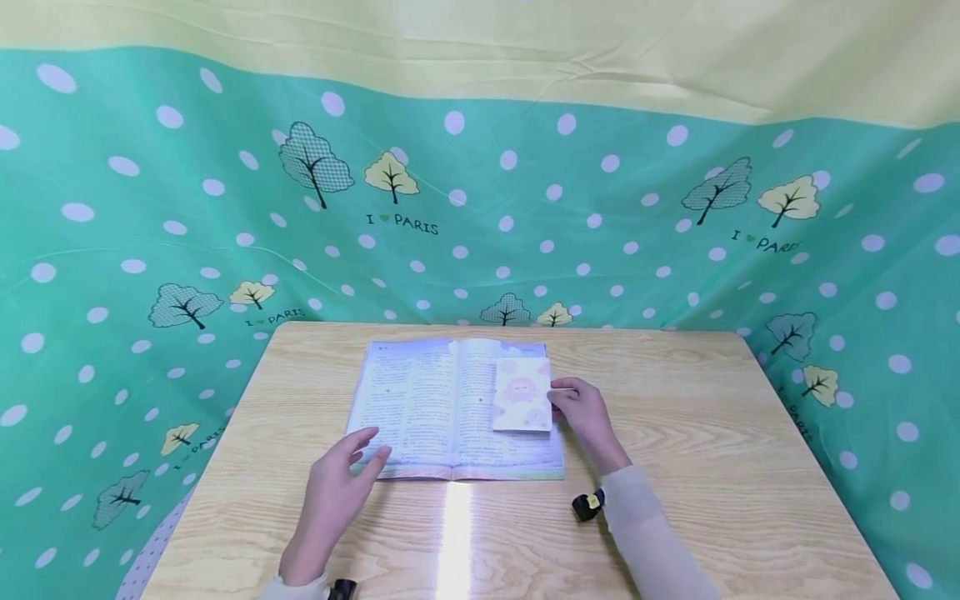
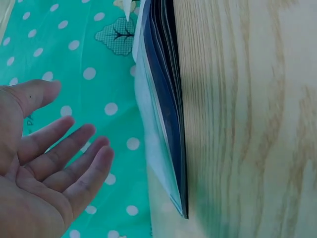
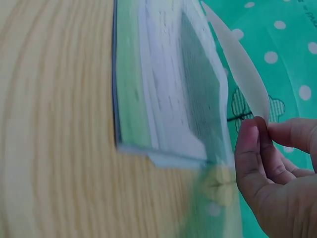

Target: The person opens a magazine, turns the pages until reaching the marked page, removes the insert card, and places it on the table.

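Note:
An open book [image 1: 405,408] with printed pages lies on the wooden table. Above its right page is a small white card [image 1: 532,418] with pink pictures, perhaps a thin notebook. My right hand [image 1: 587,414] pinches the right edge of this card between thumb and fingers. In the right wrist view the card [image 3: 242,64] is seen edge-on, raised off the page and slightly bent. My left hand [image 1: 335,492] hovers by the book's lower left corner, fingers spread and holding nothing. The left wrist view shows that palm [image 2: 44,173] apart from the book's edge [image 2: 166,114].
The wooden table [image 1: 697,433] extends on both sides of the book. A green dotted cloth [image 1: 480,208] with printed trees hangs behind and beside it. Black wrist straps [image 1: 588,505] sit at both sleeves. A bright light reflection crosses the table's front.

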Demonstrator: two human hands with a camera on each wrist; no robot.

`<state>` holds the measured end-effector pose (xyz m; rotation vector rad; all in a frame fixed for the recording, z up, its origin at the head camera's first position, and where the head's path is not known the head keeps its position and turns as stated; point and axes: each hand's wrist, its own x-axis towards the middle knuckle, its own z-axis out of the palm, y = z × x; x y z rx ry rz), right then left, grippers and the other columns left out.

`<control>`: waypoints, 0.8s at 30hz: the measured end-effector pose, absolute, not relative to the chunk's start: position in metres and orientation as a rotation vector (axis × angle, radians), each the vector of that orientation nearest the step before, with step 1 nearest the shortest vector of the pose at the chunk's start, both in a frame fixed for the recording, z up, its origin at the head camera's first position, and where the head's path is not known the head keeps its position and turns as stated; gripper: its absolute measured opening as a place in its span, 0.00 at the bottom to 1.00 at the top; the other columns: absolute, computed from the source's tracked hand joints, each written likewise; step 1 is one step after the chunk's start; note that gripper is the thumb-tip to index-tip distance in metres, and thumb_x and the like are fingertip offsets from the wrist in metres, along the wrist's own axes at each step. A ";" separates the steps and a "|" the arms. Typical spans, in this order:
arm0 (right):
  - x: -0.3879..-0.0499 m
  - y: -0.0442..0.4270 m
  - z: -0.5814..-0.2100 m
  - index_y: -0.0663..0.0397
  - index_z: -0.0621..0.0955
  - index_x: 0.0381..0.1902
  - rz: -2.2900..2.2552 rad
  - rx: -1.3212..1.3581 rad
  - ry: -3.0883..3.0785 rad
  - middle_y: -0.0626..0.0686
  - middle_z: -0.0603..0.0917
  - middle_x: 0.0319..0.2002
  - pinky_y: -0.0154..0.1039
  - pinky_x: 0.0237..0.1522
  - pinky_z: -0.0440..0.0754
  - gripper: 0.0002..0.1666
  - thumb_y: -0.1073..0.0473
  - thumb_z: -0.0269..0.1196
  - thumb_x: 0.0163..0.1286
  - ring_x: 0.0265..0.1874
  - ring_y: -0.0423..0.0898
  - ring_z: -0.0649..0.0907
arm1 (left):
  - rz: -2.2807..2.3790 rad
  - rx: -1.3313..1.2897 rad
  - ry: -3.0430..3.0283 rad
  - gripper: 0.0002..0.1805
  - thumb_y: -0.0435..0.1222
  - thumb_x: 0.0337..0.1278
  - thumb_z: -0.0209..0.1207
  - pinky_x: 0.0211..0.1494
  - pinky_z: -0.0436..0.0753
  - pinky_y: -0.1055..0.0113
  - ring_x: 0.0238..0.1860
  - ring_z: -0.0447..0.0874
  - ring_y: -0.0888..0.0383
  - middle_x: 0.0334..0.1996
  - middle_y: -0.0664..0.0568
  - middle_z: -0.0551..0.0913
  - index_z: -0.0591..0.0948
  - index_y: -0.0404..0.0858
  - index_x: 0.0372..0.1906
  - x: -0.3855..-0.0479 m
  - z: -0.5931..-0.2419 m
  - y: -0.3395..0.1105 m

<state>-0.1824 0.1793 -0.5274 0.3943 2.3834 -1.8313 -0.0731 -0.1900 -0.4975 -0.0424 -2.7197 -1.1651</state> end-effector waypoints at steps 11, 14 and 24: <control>-0.172 0.242 -0.517 0.63 0.77 0.59 -1.701 0.427 2.487 0.60 0.87 0.45 0.45 0.45 0.88 0.19 0.60 0.59 0.75 0.38 0.47 0.85 | -0.796 -0.288 -2.622 0.23 0.38 0.58 0.71 0.53 0.85 0.46 0.55 0.82 0.38 0.52 0.37 0.84 0.82 0.31 0.55 -0.076 -0.496 -0.182; -0.168 0.264 -0.517 0.63 0.76 0.60 -1.632 0.420 2.530 0.60 0.86 0.45 0.45 0.46 0.87 0.20 0.58 0.58 0.76 0.39 0.46 0.85 | -0.767 -0.308 -2.608 0.24 0.38 0.56 0.72 0.53 0.85 0.47 0.54 0.83 0.39 0.52 0.37 0.84 0.82 0.31 0.55 -0.076 -0.496 -0.181; -0.154 0.318 -0.517 0.66 0.74 0.62 -1.437 0.429 2.618 0.63 0.84 0.48 0.38 0.43 0.83 0.23 0.56 0.55 0.77 0.44 0.50 0.83 | -0.618 -0.456 -2.483 0.25 0.35 0.50 0.74 0.48 0.88 0.48 0.49 0.84 0.37 0.48 0.34 0.84 0.82 0.28 0.53 -0.077 -0.496 -0.180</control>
